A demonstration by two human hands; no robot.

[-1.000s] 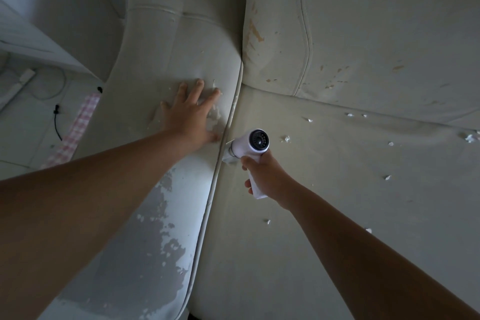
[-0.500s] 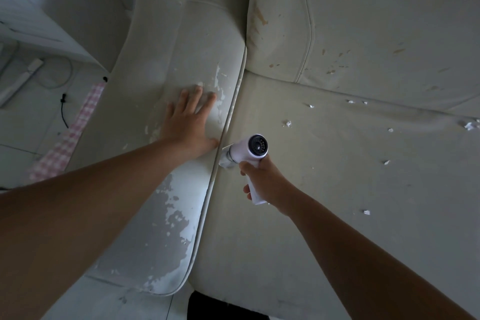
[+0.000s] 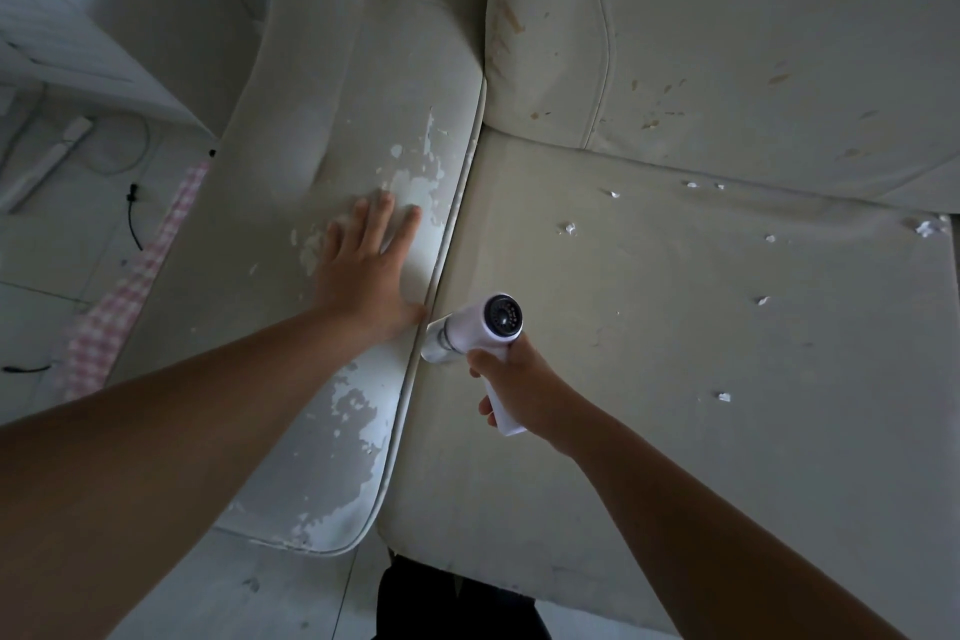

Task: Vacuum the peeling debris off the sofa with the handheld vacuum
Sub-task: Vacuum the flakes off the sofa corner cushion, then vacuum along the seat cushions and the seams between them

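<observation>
Both hands lower along the seam now: left hand point(image 3: 363, 270) flat, handheld vacuum point(image 3: 475, 327) nozzle beside it.

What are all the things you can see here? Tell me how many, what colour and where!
handheld vacuum: one, white, in the right hand, nozzle at the seam beside the armrest
sofa: one, pale cream, fills most of the view
armrest: one, cream with white peeled patches, left of the seat
flakes: several, white, scattered over the seat cushion
checked cloth: one, pink and white, on the floor left of the sofa
cable: one, black, on the floor by the cloth
power strip: one, white, on the floor at far left
left hand: one, flat on the armrest
right hand: one, gripping the vacuum's handle
</observation>
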